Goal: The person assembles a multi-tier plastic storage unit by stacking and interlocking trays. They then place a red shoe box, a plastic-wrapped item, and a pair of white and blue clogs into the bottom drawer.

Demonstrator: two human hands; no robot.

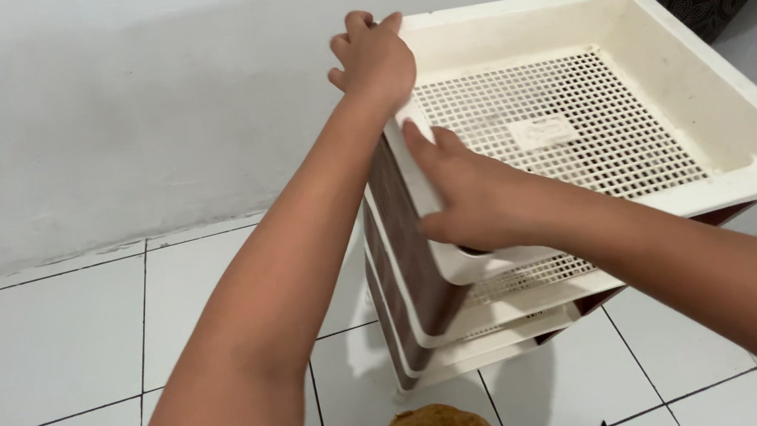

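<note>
Hands on the top tray [682, 84]: left hand [373, 60] clenched on its far corner at 11 o'clock, right hand [469, 194] grasping the near rim; tray sits atop the stacked trays [477, 324], not yet lifted clear.

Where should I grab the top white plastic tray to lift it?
Probably by the top cream-white plastic tray's wide flat rim, from the near-left side. Both hands grip there: the left hand at the far corner, the right hand on the near edge. Its perforated floor offers no hold.
</note>
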